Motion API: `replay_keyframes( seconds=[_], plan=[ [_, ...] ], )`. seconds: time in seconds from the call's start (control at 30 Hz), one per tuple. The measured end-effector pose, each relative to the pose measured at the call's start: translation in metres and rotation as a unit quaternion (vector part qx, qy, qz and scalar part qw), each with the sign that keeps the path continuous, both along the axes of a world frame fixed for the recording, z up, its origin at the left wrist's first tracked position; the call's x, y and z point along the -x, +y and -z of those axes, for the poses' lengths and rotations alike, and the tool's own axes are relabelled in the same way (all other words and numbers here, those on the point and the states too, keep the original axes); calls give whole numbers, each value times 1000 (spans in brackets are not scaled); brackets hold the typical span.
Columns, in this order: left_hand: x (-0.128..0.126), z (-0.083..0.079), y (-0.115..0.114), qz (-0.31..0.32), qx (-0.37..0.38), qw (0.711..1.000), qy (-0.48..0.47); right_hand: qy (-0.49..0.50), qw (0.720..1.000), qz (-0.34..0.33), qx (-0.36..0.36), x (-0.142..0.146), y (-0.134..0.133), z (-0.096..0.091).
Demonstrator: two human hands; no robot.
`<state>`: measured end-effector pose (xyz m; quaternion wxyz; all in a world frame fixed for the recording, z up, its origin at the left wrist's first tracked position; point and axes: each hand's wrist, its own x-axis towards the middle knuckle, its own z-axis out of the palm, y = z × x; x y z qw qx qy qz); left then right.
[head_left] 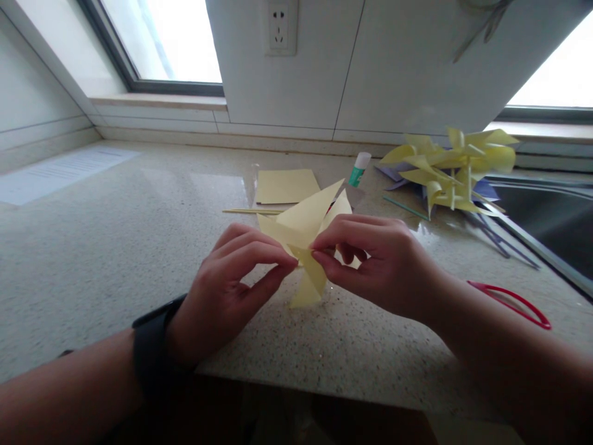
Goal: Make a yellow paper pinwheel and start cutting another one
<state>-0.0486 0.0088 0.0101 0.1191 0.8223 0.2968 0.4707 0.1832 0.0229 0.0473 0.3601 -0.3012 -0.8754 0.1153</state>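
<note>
Between my two hands is a pale yellow paper pinwheel (301, 216), its pointed blades spread out above the countertop (152, 259). At its centre my left hand (241, 272) pinches a bit of the paper between thumb and forefinger. My right hand (370, 253) pinches the pinwheel's middle from the other side, its fingertips close to those of the left. Whatever small piece lies between the fingertips is too small to make out. Thin wooden sticks (245, 211) lie just behind the paper, partly covered by it.
Behind stand a stack of yellow paper squares (285, 185) and a glue stick (359, 169). Several finished pinwheels (456, 167) are piled beside the sink (551, 210). A green stick (405, 207) and red-handled scissors (514, 301) lie at right, a printed sheet (60, 170) at left.
</note>
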Motion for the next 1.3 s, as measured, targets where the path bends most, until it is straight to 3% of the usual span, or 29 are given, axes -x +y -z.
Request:
replay_keyframes(
  seconds=[0.77,1.0,1.3],
  plan=[
    [-3,3,2,-14,15,1000,-20,-43,998,-30,-32,-3,0,-2],
    [-3,7,1,-36,67,997,-29,-65,996,-38,-48,-3,-1,-2],
    [-3,3,2,-20,43,999,-11,-77,996,-33,-42,-3,-3,-4]
  ],
)
